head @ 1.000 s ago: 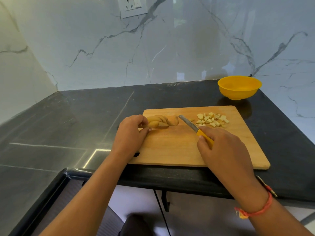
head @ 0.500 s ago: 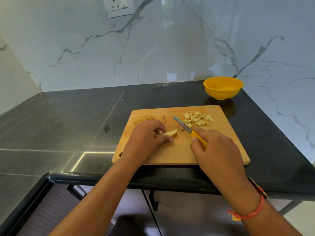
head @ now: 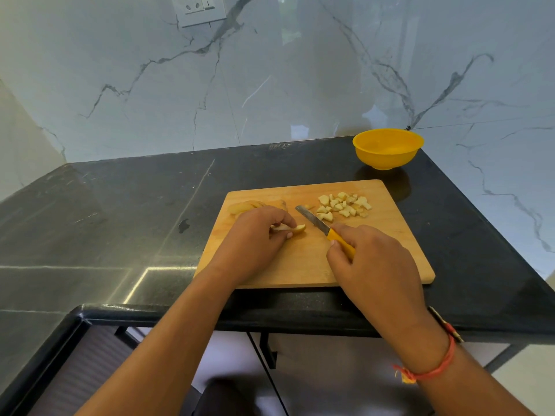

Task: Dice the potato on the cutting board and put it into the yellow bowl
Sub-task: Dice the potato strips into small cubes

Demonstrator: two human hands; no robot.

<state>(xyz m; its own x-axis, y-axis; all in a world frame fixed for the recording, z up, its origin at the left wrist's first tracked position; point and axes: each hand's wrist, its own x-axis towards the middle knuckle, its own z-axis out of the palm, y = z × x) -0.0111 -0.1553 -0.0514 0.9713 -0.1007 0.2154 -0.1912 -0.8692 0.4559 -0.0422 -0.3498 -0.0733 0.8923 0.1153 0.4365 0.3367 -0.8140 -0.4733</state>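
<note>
Now the left hand (head: 255,235) sits near the middle of the cutting board (head: 381,241), its grip closed on a single potato slice (head: 295,229), fingertips curled over it and pinning it to the wood. A second ago that hand was up at the far left part of the board, on the stack of uncut slices (head: 244,206). Since then it has drawn this one piece away from them toward the near side, and over the last half second it has barely shifted. The stack lies just behind the knuckles, partly hidden by them. The right hand (head: 375,265) has its grip closed round the yellow handle of the knife (head: 312,219), much as before. The blade points away and to the left, its tip between the held slice and the heap of diced pieces (head: 344,205). Whether the edge touches the wood I cannot tell. The dice lie on the far right part of the board, where they were earlier. The yellow bowl (head: 387,148) stands on the black table (head: 120,220) just beyond the board's far right corner. An orange thread band (head: 432,370) circles the right wrist
</note>
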